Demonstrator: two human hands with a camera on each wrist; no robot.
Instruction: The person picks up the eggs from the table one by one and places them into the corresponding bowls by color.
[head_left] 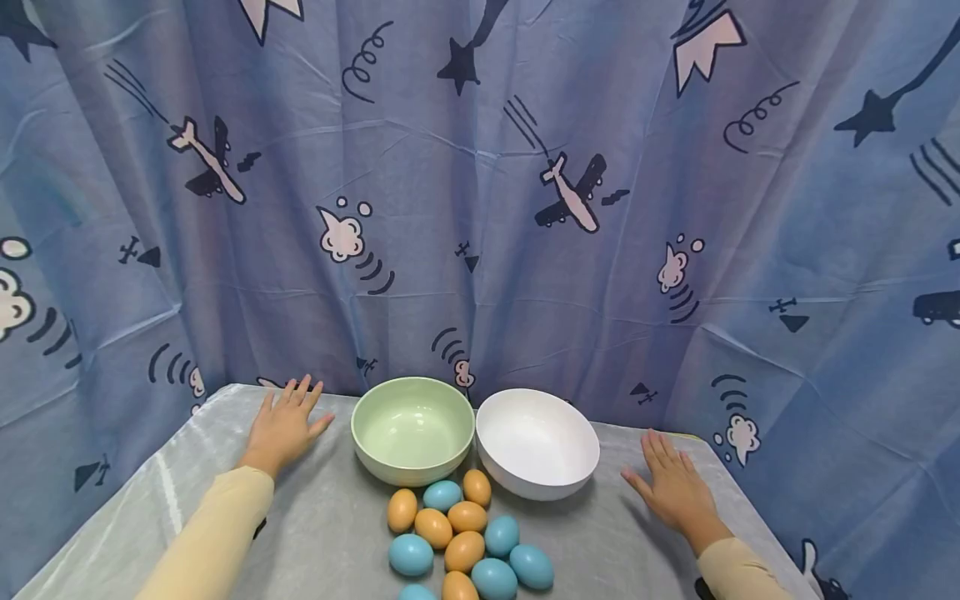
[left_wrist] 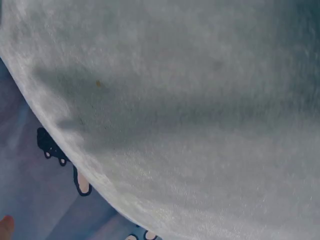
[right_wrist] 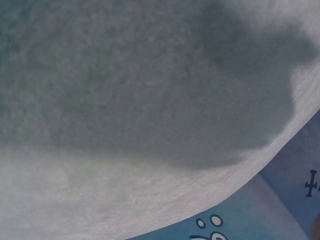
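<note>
My left hand point(head_left: 285, 427), fingers straight and spread, is held out left of a green bowl point(head_left: 412, 476) and touches neither bowl nor egg. On the other side, my right hand point(head_left: 677, 490) has its fingers straight, to the right of a white bowl point(head_left: 540, 490). Both bowls look hollow, with bare insides. In front of them lie several orange eggs point(head_left: 433, 528) and several blue eggs point(head_left: 411, 555), loosely grouped. Only a fingertip point(left_wrist: 6, 229) shows in the left wrist view; the right wrist view has mostly the hand's shadow on the cloth.
A grey cloth point(head_left: 322, 533) covers the table, whose far edge meets a blue patterned curtain point(head_left: 420, 208). The two bowls stand side by side near that edge. The lowest eggs are cut off by the bottom of the head view.
</note>
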